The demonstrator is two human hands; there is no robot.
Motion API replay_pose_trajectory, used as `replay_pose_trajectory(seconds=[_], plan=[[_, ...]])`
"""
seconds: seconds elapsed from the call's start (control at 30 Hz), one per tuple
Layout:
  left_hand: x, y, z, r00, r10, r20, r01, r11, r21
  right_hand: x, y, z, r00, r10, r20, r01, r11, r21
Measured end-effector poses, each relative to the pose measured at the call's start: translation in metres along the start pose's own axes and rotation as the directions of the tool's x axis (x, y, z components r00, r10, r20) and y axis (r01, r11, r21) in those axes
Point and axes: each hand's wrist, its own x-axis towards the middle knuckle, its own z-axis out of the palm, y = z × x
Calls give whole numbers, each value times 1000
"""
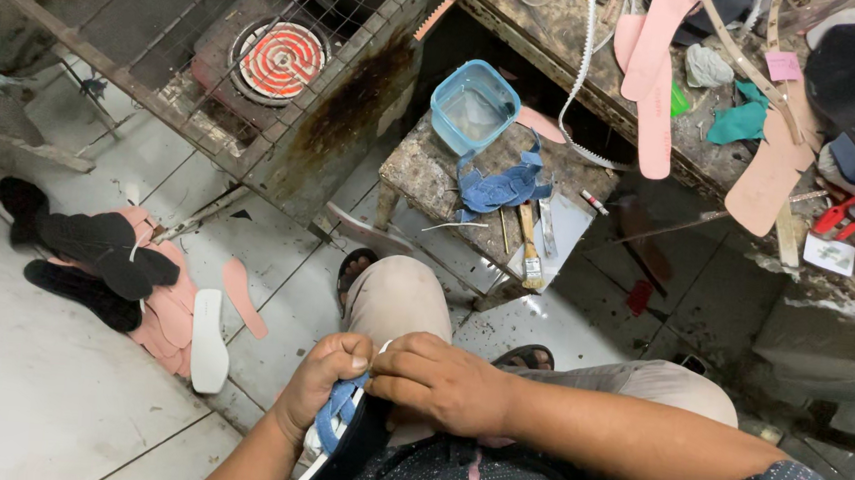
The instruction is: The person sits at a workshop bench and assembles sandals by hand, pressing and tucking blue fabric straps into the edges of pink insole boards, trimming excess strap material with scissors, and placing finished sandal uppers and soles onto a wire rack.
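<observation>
Sandal: the black-soled sandal with blue denim straps (pixel 339 434) rests over your lap, long axis running lower left to upper right.
Grip: your left hand (pixel 315 388) is clamped on the straps; your right hand (pixel 438 379) pinches them from above.
Surroundings: white tiled floor (pixel 26 382); a stained small wooden bench (pixel 433 165) stands ahead.

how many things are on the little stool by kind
tub: 1
blue strap bundle: 1
brush: 1
flat metal tool: 1
thin sticks: 1, maybe more, too thin to tell
total: 5 on the stool
</observation>
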Motion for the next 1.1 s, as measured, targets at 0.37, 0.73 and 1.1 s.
replay_pose_trajectory(seconds=[0.37,0.73,1.1], plan=[[3,-5,-8,999,19,32,-26,975,220,6,10,8,994,-107,29,109,991,-82],[6,-7,-1,999,37,-6,-33,938,345,-2,20,16,983,-176,48,178,983,-45],[6,-9,12,997,71,-30,-57,943,329,-13,14,11,988,-153,19,154,986,-66]])
